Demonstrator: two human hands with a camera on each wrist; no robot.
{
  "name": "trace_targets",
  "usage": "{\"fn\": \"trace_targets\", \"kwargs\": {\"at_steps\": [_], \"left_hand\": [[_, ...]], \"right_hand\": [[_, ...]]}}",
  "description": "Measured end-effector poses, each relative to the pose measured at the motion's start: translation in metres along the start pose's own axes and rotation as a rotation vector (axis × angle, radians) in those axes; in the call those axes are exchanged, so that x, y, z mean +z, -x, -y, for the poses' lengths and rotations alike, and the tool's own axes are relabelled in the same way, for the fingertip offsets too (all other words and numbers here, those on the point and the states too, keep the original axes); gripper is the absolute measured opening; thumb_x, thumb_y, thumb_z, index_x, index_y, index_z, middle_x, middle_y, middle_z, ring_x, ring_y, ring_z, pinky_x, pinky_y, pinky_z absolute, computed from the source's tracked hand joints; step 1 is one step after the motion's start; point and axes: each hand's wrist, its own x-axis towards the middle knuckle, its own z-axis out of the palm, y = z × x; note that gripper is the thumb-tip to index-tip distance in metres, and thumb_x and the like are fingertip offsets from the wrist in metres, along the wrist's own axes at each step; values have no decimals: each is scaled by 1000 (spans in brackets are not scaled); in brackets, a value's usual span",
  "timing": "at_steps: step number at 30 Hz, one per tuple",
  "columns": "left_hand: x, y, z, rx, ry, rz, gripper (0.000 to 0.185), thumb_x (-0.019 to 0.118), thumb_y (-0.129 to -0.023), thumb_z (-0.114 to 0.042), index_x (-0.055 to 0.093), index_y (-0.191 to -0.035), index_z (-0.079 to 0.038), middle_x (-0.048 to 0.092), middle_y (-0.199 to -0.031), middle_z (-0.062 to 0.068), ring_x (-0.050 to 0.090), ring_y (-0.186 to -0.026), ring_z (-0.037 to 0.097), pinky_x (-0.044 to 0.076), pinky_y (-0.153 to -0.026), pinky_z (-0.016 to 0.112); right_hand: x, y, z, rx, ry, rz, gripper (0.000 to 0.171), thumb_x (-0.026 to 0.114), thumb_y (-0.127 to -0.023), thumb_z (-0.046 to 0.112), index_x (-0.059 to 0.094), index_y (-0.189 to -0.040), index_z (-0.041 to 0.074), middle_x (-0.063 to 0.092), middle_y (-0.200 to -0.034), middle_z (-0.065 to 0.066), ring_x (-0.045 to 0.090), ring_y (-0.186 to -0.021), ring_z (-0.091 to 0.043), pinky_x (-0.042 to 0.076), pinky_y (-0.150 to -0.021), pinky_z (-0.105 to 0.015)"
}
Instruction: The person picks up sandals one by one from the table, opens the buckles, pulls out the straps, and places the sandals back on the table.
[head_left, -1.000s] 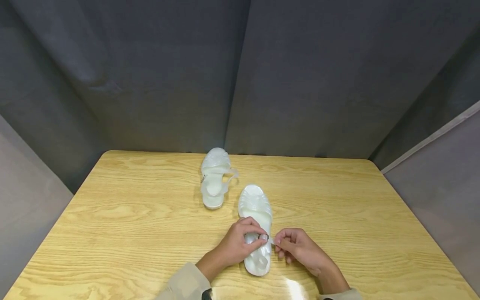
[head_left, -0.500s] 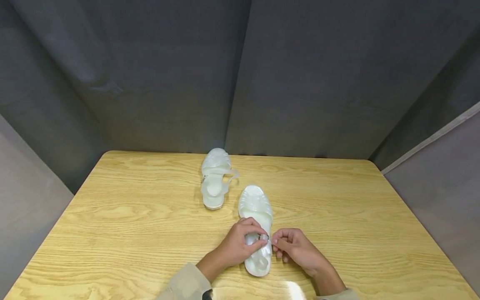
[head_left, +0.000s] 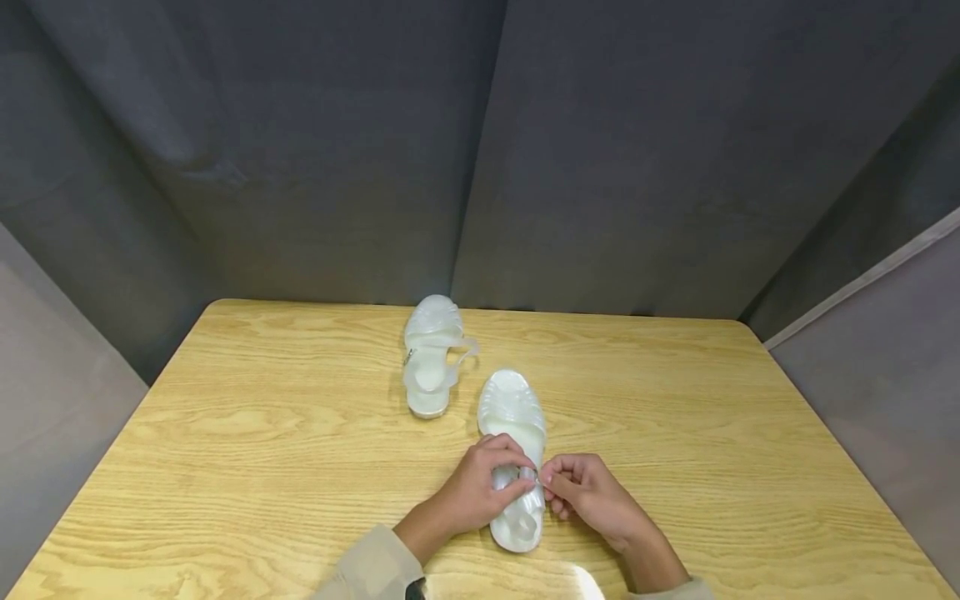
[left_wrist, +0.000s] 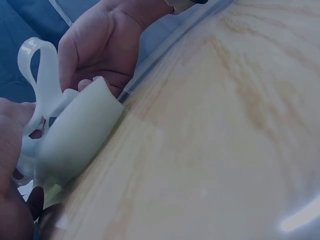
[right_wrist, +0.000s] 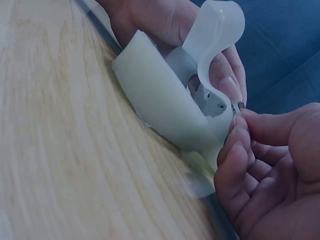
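Observation:
A pearly white jelly sandal (head_left: 512,402) lies on the table, toe pointing away from me. My left hand (head_left: 474,485) comes over its left side and pinches the ankle strap beside a small metal buckle (head_left: 536,476). At the sandal's right edge, my right hand (head_left: 592,497) pinches the strap's end close to that buckle, thumb against curled fingers. In the right wrist view the translucent strap (right_wrist: 218,32) loops up above the heel (right_wrist: 155,90). Fingertips mostly cover the buckle there, so how far the strap runs through it cannot be told.
A second matching sandal (head_left: 433,321) lies farther back and to the left, its strap loose toward the right. The wood-grain table (head_left: 262,467) ends at grey curtains (head_left: 337,167) behind, with pale panels at both sides.
My right hand has shifted slightly left, up to the buckle, and less of the strap end shows between the hands. The left hand and both sandals stay almost in place.

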Motion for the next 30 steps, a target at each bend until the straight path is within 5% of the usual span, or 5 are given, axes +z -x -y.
{"fn": "trace_targets", "kwargs": {"at_steps": [10, 17, 24, 30], "left_hand": [[-1, 1, -2, -29, -14, 4, 13, 72, -83, -19, 72, -95, -13, 59, -92, -8, 51, -93, 6, 43, -87, 25], [-2, 1, 0, -19, -18, -4, 15, 73, -83, -20, 72, -96, -13, 59, -93, -7, 52, -93, 6, 44, -87, 24], [-4, 2, -1, -33, -14, 19, 19, 73, -81, -15, 70, -99, -13, 57, -96, -7, 52, -95, 7, 44, -90, 25], [-5, 1, -1, -62, -3, 74, 20, 69, -84, -17, 70, -104, -12, 56, -98, -8, 51, -98, 7, 43, -91, 26]], "right_hand": [[-3, 3, 3, 3, 67, -63, 22, 55, -92, 7, 59, -96, -15, 62, -79, -8, 58, -64, -10, 52, -58, -20], [-5, 4, 6, -42, 172, -164, 24, 63, -89, 14, 59, -98, -8, 62, -84, -15, 59, -69, -15, 50, -56, -23], [-3, 3, 3, -161, 249, -88, 26, 68, -85, 14, 59, -104, -2, 62, -92, -14, 61, -78, -13, 49, -61, -22], [1, 2, 2, -212, 280, -112, 22, 69, -84, 14, 61, -100, 2, 60, -95, -14, 59, -82, -14, 51, -68, -24]]}}
